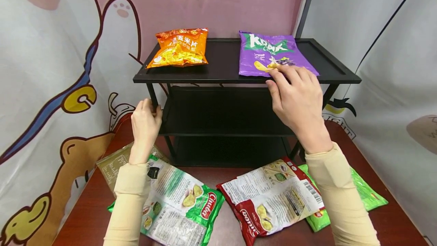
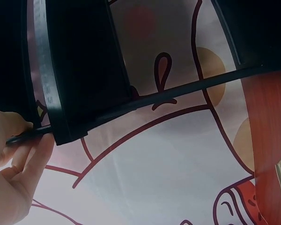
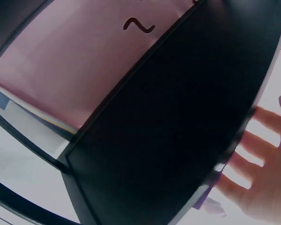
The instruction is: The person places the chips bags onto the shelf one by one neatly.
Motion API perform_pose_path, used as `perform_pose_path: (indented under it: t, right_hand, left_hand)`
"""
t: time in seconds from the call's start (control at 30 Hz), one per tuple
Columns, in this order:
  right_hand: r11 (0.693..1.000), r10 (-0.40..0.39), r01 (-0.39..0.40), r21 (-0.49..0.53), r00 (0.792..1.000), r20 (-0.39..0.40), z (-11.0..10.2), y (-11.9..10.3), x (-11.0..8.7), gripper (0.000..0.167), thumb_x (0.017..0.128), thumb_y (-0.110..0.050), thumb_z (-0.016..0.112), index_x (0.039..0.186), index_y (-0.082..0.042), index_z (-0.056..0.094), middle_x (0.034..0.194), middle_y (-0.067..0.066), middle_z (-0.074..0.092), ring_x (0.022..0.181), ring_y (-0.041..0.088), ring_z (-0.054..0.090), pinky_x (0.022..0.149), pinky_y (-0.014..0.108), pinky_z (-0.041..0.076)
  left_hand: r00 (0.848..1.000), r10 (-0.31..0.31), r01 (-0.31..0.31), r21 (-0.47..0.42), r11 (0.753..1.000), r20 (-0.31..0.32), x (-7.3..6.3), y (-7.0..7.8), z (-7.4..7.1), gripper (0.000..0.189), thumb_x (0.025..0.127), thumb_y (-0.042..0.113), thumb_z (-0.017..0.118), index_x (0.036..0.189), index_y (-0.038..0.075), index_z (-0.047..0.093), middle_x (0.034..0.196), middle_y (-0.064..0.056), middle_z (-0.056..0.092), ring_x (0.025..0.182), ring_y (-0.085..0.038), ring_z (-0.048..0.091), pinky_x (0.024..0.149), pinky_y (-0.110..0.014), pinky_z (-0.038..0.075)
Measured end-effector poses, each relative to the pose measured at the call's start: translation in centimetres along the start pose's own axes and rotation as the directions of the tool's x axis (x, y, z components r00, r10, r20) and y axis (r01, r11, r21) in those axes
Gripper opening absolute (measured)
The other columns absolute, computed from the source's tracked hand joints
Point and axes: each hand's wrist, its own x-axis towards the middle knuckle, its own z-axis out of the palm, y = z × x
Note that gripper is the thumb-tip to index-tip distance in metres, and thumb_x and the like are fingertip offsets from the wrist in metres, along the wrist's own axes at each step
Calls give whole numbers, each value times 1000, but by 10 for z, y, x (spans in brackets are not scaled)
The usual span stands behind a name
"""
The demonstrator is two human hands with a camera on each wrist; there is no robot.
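Note:
A black three-tier shelf [image 1: 223, 72] stands on the table. My left hand [image 1: 146, 120] grips its left front post [image 2: 30, 135], with fingers and thumb round the bar in the left wrist view. On the top tier, a purple chip bag [image 1: 264, 54] lies at the right, its lower edge by the shelf's front. My right hand [image 1: 300, 100] rests its fingertips on the bag's lower right part. In the right wrist view those fingers [image 3: 260, 145] are spread and fairly straight, and only a sliver of the purple bag shows. An orange snack bag [image 1: 181, 48] sits at the top tier's left.
Before the shelf, on the reddish-brown table [image 1: 392, 227], lie a green-and-white Chuba bag [image 1: 177, 200], a red-and-white Chuba bag [image 1: 273, 196], a bright green bag [image 1: 365, 191] partly under my right forearm, and a gold-brown bag [image 1: 114, 166] behind my left. Printed cloth walls surround the table.

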Motion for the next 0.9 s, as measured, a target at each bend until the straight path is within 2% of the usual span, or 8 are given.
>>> perform_pose_path:
  t: [0.1,0.2,0.5,0.7,0.9]
  right_hand:
    - [999,36,-35,11,996,-79,-2,-4,-2,37,97,-28,45,108,-1,68,108,18,68,100,37,60,90,51,48]
    - [999,44,-44,7,996,-79,-4,-5,-2,38,96,-31,47,107,-1,68,105,19,69,98,38,61,88,51,49]
    - [1000,-7,7,10,1000,1,0,1,0,43,94,-40,51,107,-2,64,108,18,66,99,38,60,88,49,49]
    - [1000,13,-14,11,996,87,3,4,2,44,92,-41,54,114,-4,63,114,17,64,104,37,59,91,49,48]
    - [1000,10,-10,-4,994,111,7,5,3,47,91,-42,54,119,-5,62,121,16,63,110,36,58,100,49,44]
  left_hand:
    - [1000,-1,1,1,1000,-2,0,1,0,18,84,6,63,75,-5,51,70,-21,52,65,-42,56,57,-48,43]
    - [1000,-6,6,0,1000,2,0,2,-1,19,85,7,63,76,-5,51,69,-21,51,64,-41,55,57,-48,42]
    - [1000,-15,15,4,1000,7,0,2,-2,18,85,7,62,76,-5,52,70,-21,52,65,-42,56,58,-48,42]
    - [1000,-20,20,5,1000,11,0,2,-1,18,85,7,62,76,-5,52,71,-21,52,66,-42,56,58,-48,42]
    - [1000,-23,23,-2,1000,12,0,3,-1,18,84,7,63,76,-5,52,71,-21,53,66,-42,56,58,-48,43]
